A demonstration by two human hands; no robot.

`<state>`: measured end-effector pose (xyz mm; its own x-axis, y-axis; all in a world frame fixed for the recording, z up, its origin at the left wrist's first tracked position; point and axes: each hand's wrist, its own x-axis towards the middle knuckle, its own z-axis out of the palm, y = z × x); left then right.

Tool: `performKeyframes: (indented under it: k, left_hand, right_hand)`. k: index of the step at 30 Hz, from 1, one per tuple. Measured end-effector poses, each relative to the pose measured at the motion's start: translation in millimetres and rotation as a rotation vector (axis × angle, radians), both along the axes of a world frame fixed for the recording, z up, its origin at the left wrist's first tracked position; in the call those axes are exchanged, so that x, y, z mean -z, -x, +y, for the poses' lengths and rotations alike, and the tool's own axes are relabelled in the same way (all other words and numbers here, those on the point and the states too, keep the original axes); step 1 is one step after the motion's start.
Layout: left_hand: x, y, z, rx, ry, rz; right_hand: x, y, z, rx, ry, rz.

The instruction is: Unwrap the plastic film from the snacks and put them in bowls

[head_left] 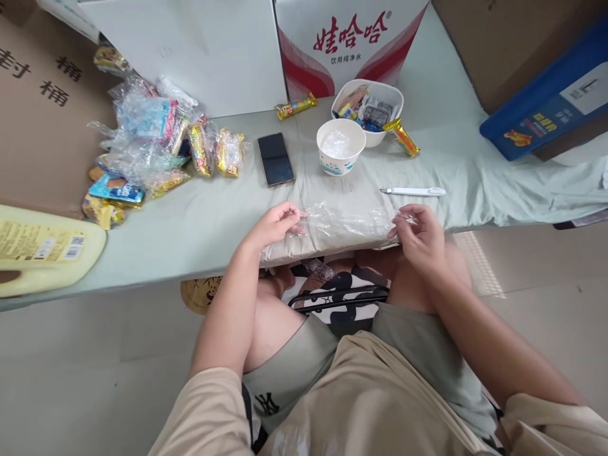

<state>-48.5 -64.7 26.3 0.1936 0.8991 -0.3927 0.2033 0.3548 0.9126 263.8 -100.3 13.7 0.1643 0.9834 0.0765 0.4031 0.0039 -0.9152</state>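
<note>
A sheet of clear plastic film stretches between my two hands at the front edge of the cloth-covered surface. My left hand pinches its left end, and my right hand grips the right end with bent fingers. Just behind the film stands a paper cup with crumpled clear film in it. A white utility knife lies behind my right hand. Farther left, a dark phone rests flat.
A white bowl holds wrapped snacks, with a yellow snack bar beside it. Wrapped snacks and plastic are piled at left near a yellow jug. Cartons line the back; a blue box stands right.
</note>
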Motion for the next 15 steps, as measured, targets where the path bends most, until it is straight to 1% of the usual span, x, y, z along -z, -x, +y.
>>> performKeyframes:
  k: [2,4,7,10,12,15]
  left_hand:
    - [0.6,-3,0,-0.021,-0.024,0.030]
    - [4.6,-3,1,-0.111,-0.088,0.062]
    - [13.4,0,6,-0.217,-0.181,0.136]
    - [17.7,3,10,-0.264,-0.212,0.277]
    - [16.4,1,12,-0.269,-0.246,0.443]
    - [11.2,-7,10,-0.194,-0.335,0.688]
  right_hand:
    - [2,4,8,0.007,0.049,-0.009]
    - [2,5,15,0.005,0.100,-0.067]
    - [1,5,26,-0.009,0.196,-0.209]
    - [-2,5,32,-0.018,0.292,-0.411]
    - [-4,8,30,-0.013,0.285,-0.583]
    - [-8,13,21,-0.027,0.145,-0.805]
